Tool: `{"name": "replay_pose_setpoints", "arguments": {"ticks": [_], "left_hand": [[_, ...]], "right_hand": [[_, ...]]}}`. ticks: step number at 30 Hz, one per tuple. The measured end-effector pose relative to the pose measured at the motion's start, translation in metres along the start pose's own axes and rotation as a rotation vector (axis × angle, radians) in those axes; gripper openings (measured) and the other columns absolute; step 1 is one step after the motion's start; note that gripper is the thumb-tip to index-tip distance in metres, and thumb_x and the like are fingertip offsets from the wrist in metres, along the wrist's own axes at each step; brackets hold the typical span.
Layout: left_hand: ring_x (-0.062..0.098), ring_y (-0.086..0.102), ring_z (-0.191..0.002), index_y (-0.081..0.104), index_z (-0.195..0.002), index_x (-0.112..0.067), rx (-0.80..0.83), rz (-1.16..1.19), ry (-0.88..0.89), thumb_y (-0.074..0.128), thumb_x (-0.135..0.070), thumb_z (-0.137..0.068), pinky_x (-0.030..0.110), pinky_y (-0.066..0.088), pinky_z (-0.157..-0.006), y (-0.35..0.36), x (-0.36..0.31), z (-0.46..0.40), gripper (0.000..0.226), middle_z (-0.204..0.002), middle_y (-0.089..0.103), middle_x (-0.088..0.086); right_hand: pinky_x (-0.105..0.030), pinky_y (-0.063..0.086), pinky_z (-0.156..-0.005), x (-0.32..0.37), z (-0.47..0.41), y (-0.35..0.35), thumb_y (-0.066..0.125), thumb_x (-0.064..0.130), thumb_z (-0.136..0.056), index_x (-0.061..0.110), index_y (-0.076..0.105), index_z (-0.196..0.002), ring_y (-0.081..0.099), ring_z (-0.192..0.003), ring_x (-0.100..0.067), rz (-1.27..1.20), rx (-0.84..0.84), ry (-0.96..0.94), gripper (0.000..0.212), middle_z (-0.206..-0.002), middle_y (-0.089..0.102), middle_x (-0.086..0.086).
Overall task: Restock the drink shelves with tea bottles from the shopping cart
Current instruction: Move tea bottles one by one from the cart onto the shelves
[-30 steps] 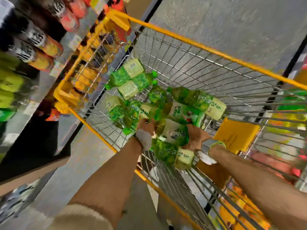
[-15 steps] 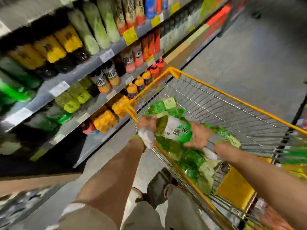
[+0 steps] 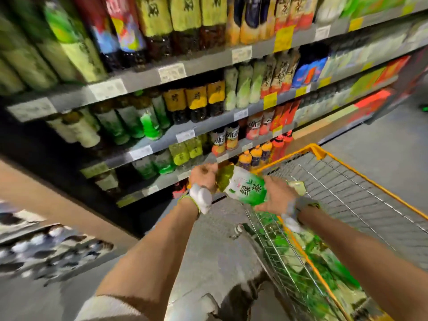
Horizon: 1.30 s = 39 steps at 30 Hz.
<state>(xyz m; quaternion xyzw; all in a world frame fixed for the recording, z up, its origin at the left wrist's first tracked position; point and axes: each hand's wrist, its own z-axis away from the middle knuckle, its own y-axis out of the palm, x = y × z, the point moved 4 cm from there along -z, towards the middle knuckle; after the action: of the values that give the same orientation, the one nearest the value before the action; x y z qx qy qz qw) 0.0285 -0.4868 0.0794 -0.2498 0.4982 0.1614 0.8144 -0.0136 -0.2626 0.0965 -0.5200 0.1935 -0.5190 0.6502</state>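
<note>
The green tea bottle [image 3: 245,189] is clear plastic wrapped in a glossy printed film label, white and green, that catches the light. The shopping cart [image 3: 361,205] is bare, shiny metal wire with a smooth orange-yellow coated rim. The drink shelves [image 3: 143,76] have matt grey edges, seemingly painted metal, carrying paper price tags [image 3: 172,71], some white and some yellow. Bottles on them look like glossy plastic with film sleeves. The floor [image 3: 382,144] is grey, matt and slightly grainy. A knitted-looking white cloth band [image 3: 201,198] sits at the left wrist.
</note>
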Motion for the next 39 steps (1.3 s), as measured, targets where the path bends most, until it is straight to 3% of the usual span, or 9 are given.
{"name": "replay_pose_setpoints", "arguments": {"ticks": [2, 4, 8, 13, 16, 24, 28, 33, 39], "left_hand": [[0.028, 0.068, -0.089, 0.068, -0.083, -0.017, -0.065, 0.053, -0.041, 0.069, -0.036, -0.085, 0.042, 0.059, -0.074, -0.03, 0.012, -0.005, 0.019, -0.087, 0.069, 0.009], [0.024, 0.067, -0.081, 0.071, -0.09, -0.017, -0.124, 0.035, -0.073, 0.069, -0.037, -0.085, 0.033, 0.059, -0.063, -0.06, 0.024, -0.008, 0.021, -0.085, 0.068, 0.005], [0.026, 0.07, -0.084, 0.074, -0.088, -0.019, -0.205, 0.098, -0.109, 0.072, -0.041, -0.079, 0.047, 0.06, -0.075, -0.104, 0.052, -0.021, 0.023, -0.087, 0.072, 0.008], [0.025, 0.071, -0.085, 0.072, -0.073, -0.027, -0.316, 0.177, -0.134, 0.069, -0.059, -0.055, 0.049, 0.059, -0.077, -0.143, 0.114, -0.067, 0.036, -0.086, 0.074, 0.005], [0.027, 0.071, -0.08, 0.071, -0.076, -0.023, -0.373, 0.183, -0.105, 0.072, -0.047, -0.068, 0.049, 0.06, -0.074, -0.158, 0.132, -0.084, 0.025, -0.085, 0.073, 0.009], [0.024, 0.071, -0.071, 0.074, -0.097, -0.015, -0.541, 0.107, 0.054, 0.068, -0.038, -0.085, 0.03, 0.06, -0.064, -0.186, 0.2, -0.147, 0.027, -0.08, 0.072, 0.006], [0.024, 0.072, -0.071, 0.073, -0.09, -0.023, -0.588, 0.106, 0.15, 0.068, -0.044, -0.082, 0.04, 0.06, -0.076, -0.194, 0.241, -0.186, 0.023, -0.078, 0.073, 0.004], [0.018, 0.067, -0.073, 0.07, -0.09, -0.021, -0.659, 0.189, 0.337, 0.067, -0.034, -0.087, 0.032, 0.061, -0.069, -0.198, 0.271, -0.209, 0.013, -0.086, 0.07, 0.006], [0.018, 0.068, -0.078, 0.073, -0.091, -0.022, -0.734, 0.18, 0.464, 0.068, -0.037, -0.084, 0.038, 0.061, -0.073, -0.216, 0.281, -0.227, 0.017, -0.085, 0.071, 0.002]], "right_hand": [[-0.04, 0.047, -0.096, 0.026, -0.013, 0.009, 0.075, 0.06, -0.063, 0.016, 0.025, -0.142, 0.049, -0.121, -0.031, 0.027, 0.015, -0.039, 0.104, -0.135, 0.046, -0.008], [-0.039, 0.047, -0.095, 0.054, -0.027, 0.021, 0.074, 0.06, -0.063, 0.016, 0.026, -0.141, 0.049, -0.122, -0.03, 0.066, 0.048, -0.077, 0.101, -0.137, 0.044, -0.007], [-0.04, 0.043, -0.098, 0.095, -0.056, 0.05, 0.074, 0.059, -0.064, 0.014, 0.028, -0.136, 0.044, -0.126, -0.03, 0.09, 0.105, -0.155, 0.096, -0.137, 0.043, -0.008], [-0.037, 0.046, -0.094, 0.132, -0.101, 0.086, 0.074, 0.059, -0.063, 0.017, 0.032, -0.133, 0.048, -0.123, -0.028, 0.095, 0.111, -0.255, 0.092, -0.132, 0.046, -0.004], [-0.039, 0.045, -0.098, 0.148, -0.136, 0.117, 0.075, 0.06, -0.059, 0.018, 0.031, -0.135, 0.048, -0.123, -0.027, 0.082, 0.098, -0.314, 0.097, -0.132, 0.048, -0.004], [-0.039, 0.047, -0.095, 0.179, -0.233, 0.207, 0.075, 0.059, -0.062, 0.02, 0.031, -0.137, 0.049, -0.122, -0.026, 0.108, -0.016, -0.472, 0.095, -0.131, 0.048, -0.003], [-0.042, 0.046, -0.097, 0.186, -0.281, 0.249, 0.074, 0.059, -0.064, 0.018, 0.025, -0.141, 0.048, -0.124, -0.027, 0.105, -0.086, -0.529, 0.1, -0.136, 0.045, -0.005], [-0.042, 0.044, -0.1, 0.194, -0.322, 0.293, 0.073, 0.06, -0.066, 0.015, 0.025, -0.143, 0.042, -0.128, -0.029, 0.104, -0.293, -0.605, 0.101, -0.14, 0.041, -0.006], [-0.042, 0.044, -0.098, 0.211, -0.341, 0.321, 0.073, 0.061, -0.064, 0.017, 0.027, -0.141, 0.043, -0.125, -0.029, 0.001, -0.435, -0.654, 0.1, -0.134, 0.045, -0.004]]}}
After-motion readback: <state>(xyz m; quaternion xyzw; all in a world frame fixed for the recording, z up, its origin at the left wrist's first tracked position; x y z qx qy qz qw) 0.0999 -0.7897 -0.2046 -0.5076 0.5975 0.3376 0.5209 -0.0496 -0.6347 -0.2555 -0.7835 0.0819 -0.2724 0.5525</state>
